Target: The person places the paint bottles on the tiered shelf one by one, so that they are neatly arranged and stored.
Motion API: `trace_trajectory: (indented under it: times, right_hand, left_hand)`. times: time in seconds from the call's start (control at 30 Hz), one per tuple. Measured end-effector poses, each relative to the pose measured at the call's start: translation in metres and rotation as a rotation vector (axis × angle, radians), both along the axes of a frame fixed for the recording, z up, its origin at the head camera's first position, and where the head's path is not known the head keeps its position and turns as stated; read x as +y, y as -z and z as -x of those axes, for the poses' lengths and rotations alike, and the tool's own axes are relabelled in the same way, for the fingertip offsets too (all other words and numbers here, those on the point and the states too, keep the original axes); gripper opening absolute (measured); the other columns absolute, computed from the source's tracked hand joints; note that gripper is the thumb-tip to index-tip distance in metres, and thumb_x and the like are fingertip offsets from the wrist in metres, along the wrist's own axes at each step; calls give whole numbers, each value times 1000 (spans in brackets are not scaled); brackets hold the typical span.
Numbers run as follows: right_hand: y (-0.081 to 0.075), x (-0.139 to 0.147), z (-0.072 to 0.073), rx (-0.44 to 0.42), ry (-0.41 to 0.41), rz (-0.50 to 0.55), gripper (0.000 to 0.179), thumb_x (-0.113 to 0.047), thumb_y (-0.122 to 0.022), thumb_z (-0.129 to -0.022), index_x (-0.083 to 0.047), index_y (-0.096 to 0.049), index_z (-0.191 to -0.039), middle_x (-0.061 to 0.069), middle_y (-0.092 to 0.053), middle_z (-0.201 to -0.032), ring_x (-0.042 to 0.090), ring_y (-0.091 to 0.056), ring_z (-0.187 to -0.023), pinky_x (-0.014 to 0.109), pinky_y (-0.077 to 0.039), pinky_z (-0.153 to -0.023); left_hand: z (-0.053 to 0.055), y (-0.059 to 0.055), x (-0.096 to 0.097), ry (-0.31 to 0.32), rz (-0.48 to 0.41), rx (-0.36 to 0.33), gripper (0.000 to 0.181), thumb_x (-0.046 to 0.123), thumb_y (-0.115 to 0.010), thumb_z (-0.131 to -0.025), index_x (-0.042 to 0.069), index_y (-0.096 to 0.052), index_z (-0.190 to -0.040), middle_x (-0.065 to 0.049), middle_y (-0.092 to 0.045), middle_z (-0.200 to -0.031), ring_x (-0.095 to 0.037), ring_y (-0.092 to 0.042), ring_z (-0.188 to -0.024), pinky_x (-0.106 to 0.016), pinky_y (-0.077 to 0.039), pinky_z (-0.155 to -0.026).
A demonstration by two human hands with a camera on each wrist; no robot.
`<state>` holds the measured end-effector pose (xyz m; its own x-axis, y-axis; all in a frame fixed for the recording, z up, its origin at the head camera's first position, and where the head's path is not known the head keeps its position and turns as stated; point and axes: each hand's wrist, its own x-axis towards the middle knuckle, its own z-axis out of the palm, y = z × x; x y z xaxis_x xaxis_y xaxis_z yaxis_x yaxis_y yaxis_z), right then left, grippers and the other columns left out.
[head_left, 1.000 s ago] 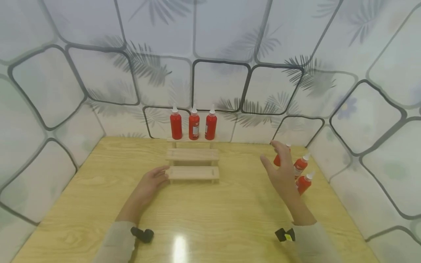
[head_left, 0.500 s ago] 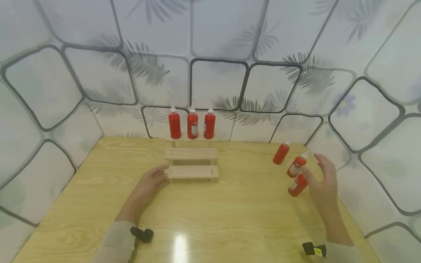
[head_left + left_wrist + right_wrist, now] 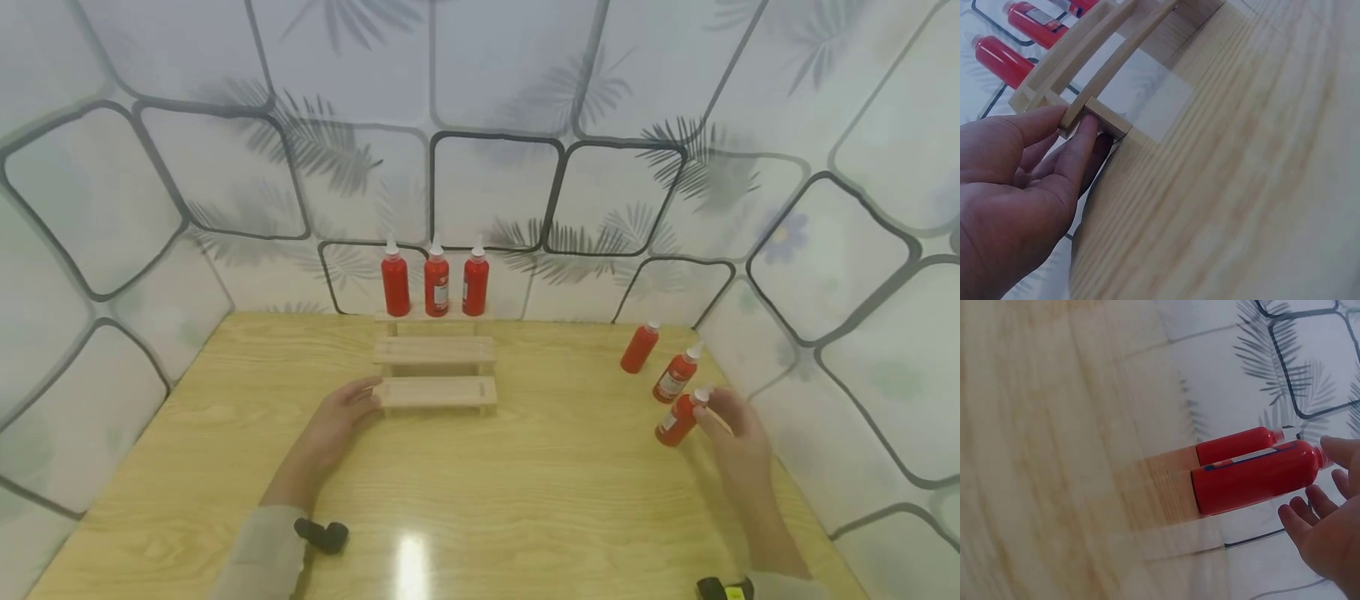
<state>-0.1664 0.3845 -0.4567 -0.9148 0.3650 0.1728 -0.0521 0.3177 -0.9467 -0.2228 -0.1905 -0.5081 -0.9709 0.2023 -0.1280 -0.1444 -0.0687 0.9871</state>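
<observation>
My left hand (image 3: 341, 422) pinches the left end of the lowest step of a small three-step wooden stand (image 3: 435, 392); the left wrist view shows thumb and fingers on that step's end (image 3: 1105, 117). Three red bottles (image 3: 437, 287) with white nozzle caps stand in a row on its top step. At the right, my right hand (image 3: 738, 442) pinches the white cap of the nearest red bottle (image 3: 677, 421) between thumb and forefinger. That bottle (image 3: 1257, 478) stands on the table, the hand's other fingers loosely bent below its neck.
Behind the pinched bottle stand two more red bottles, a middle one (image 3: 675, 379) with a nozzle and a far one (image 3: 639, 348) with a short white top. Patterned cloth walls (image 3: 495, 192) edge the wooden table (image 3: 525, 500) at the back and sides.
My right hand has moved right and toward me, past the two farther bottles, and its thumb and forefinger have closed at the nearest bottle's cap. The left hand stays at the stand.
</observation>
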Motion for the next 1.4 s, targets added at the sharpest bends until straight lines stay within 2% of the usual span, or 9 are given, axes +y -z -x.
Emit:
trace_trajectory:
  times: [0.13, 0.27, 0.4, 0.5, 0.63, 0.83, 1.0, 1.2, 1.4]
  right_hand:
    - [6, -4, 4, 14, -30, 16, 49, -15, -71, -95, -7, -53, -140, -19, -59, -120, -4, -52, -116, 2, -48, -89]
    - [7, -7, 4, -25, -28, -32, 53, -20, -70, -96, -9, -49, -144, -21, -56, -122, -9, -52, -110, 2, -48, -87]
    - [5, -9, 4, -62, -39, -45, 58, -25, -69, -97, -9, -45, -147, -10, -53, -132, -11, -54, -108, 2, -49, -85]
    - [4, -9, 4, -85, -50, -94, 64, -27, -68, -98, -7, -39, -151, 6, -50, -145, -2, -54, -118, 1, -48, -87]
    - [4, -9, 4, -89, -55, -148, 70, -26, -68, -98, -2, -33, -154, 21, -45, -151, 4, -51, -124, 0, -46, -89]
    - [4, -11, 5, -109, -25, -149, 75, -29, -69, -97, -2, -29, -155, 18, -48, -147, -4, -49, -115, 0, -46, -87]
    - [2, -14, 6, -171, 34, -124, 78, -36, -70, -96, -7, -30, -156, 21, -45, -152, 10, -52, -122, 0, -45, -84]
    - [-5, -23, 8, -190, 35, -88, 80, -37, -71, -95, -8, -30, -157, 19, -43, -154, 20, -52, -129, 0, -47, -84]
    - [-13, -36, 7, -124, 36, -77, 76, -32, -73, -94, -10, -34, -155, 11, -51, -144, 4, -56, -115, 1, -49, -83]
  left_hand:
    - [1, 0, -1, -6, 2, 5, 54, 12, -55, -103, 1, -36, -153, -26, -37, -156, -36, -44, -141, -27, -52, -106]
    - [2, 1, -2, -3, -1, 6, 55, 13, -56, -103, 2, -36, -153, -26, -38, -156, -33, -48, -138, -27, -52, -106]
    - [1, 0, -1, -9, 0, 6, 55, 13, -56, -103, 2, -36, -153, -26, -38, -156, -30, -50, -136, -28, -52, -106]
    - [1, -1, 0, -13, 4, 4, 55, 13, -56, -103, 2, -37, -153, -25, -38, -156, -32, -49, -137, -28, -52, -106]
    - [0, -2, -1, -13, 5, -1, 55, 13, -57, -103, 3, -37, -153, -25, -38, -156, -33, -48, -138, -27, -52, -106]
    - [-1, -3, -1, -18, 12, -3, 55, 14, -57, -103, 4, -38, -153, -25, -37, -157, -35, -46, -139, -27, -52, -106]
    - [0, -2, -1, -17, 13, 0, 54, 14, -57, -103, 4, -38, -153, -25, -37, -156, -33, -48, -138, -27, -52, -106]
    - [1, 0, -1, -11, 3, 7, 55, 13, -57, -103, 3, -38, -153, -25, -39, -155, -29, -52, -135, -27, -52, -105]
    - [0, 2, -1, -5, 19, -1, 56, 16, -58, -102, 5, -38, -153, -24, -39, -156, -32, -49, -138, -26, -52, -105]
